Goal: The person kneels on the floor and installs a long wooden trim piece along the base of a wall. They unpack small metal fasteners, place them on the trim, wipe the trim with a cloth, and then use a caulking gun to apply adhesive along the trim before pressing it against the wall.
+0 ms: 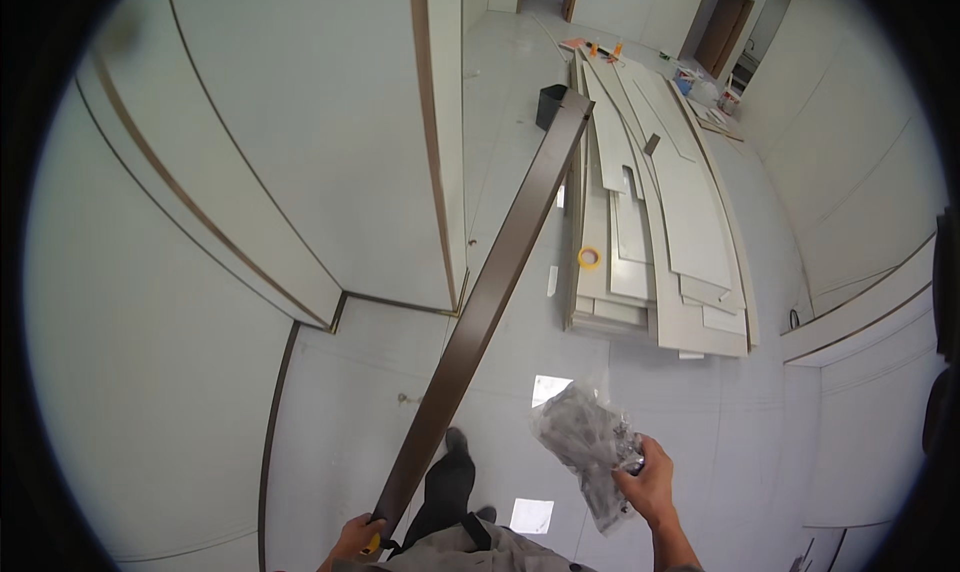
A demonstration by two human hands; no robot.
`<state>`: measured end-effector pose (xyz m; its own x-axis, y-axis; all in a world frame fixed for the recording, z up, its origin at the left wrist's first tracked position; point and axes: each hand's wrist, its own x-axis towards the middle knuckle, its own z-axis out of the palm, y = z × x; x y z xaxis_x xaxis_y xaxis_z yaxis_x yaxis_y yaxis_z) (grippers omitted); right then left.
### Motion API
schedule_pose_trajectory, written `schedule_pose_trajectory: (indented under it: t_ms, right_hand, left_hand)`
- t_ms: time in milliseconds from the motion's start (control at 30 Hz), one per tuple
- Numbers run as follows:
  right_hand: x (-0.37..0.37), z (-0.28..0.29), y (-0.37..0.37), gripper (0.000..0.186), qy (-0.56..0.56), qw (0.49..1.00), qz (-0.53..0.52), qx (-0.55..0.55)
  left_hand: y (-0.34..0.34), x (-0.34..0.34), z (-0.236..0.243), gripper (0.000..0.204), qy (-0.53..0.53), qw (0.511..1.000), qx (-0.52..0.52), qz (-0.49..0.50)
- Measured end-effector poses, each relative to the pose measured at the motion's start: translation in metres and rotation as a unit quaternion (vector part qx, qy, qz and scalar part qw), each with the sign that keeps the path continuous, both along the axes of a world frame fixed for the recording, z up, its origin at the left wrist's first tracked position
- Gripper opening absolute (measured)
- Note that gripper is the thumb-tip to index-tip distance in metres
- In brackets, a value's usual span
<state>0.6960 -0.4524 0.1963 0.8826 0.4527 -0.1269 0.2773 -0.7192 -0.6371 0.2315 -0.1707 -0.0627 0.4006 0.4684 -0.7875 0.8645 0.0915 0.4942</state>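
White-walled room, pale grey floor (680,422). Stack of white boards (700,232) lies ahead, slightly right; roll of yellow tape (589,259) on its near left part, dark bin (549,107) beside its far left side. Left hand (353,540): grip closed on the near end of a long brown strip (490,302), which slants away, forward and right. Something yellow by these fingers, too small to identify. Right hand (650,482): grip clamped on the right side of a clear, crumpled bag (585,432), dark contents blurred, above the floor.

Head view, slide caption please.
Left hand holding a long brown board, right hand a plastic bag, stacked panels ahead.
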Motion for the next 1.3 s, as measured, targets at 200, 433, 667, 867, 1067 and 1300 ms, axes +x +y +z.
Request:
schedule_pose_trajectory:
  t_ms: [200,433,667,867,1067,1300]
  right_hand:
    - [0.17,-0.017,0.045,0.048,-0.016,0.997,-0.078,0.004]
    - [0.374,-0.005,0.11,0.043,-0.037,0.988,-0.145,0.027]
    - [0.649,0.003,0.229,0.042,-0.038,0.992,-0.118,0.039]
    - [0.887,0.028,0.388,0.044,-0.035,0.998,-0.03,0.038]
    - [1.132,0.009,0.591,0.043,-0.038,0.996,0.072,0.035]
    - [1.366,-0.013,0.764,0.039,-0.025,0.997,0.045,0.051]
  left_hand:
    - [0.105,0.233,-0.013,0.053,0.007,0.993,0.052,-0.101]
    - [0.212,0.484,0.025,0.056,0.011,0.997,0.071,-0.039]
    - [0.276,0.717,0.017,0.059,0.048,0.994,0.092,-0.019]
    - [0.342,0.858,-0.012,0.065,0.105,0.994,0.037,-0.014]
    - [0.423,0.994,-0.091,0.064,0.132,0.988,0.008,0.085]
    - [0.591,1.199,-0.1,0.054,0.006,0.991,-0.029,0.133]
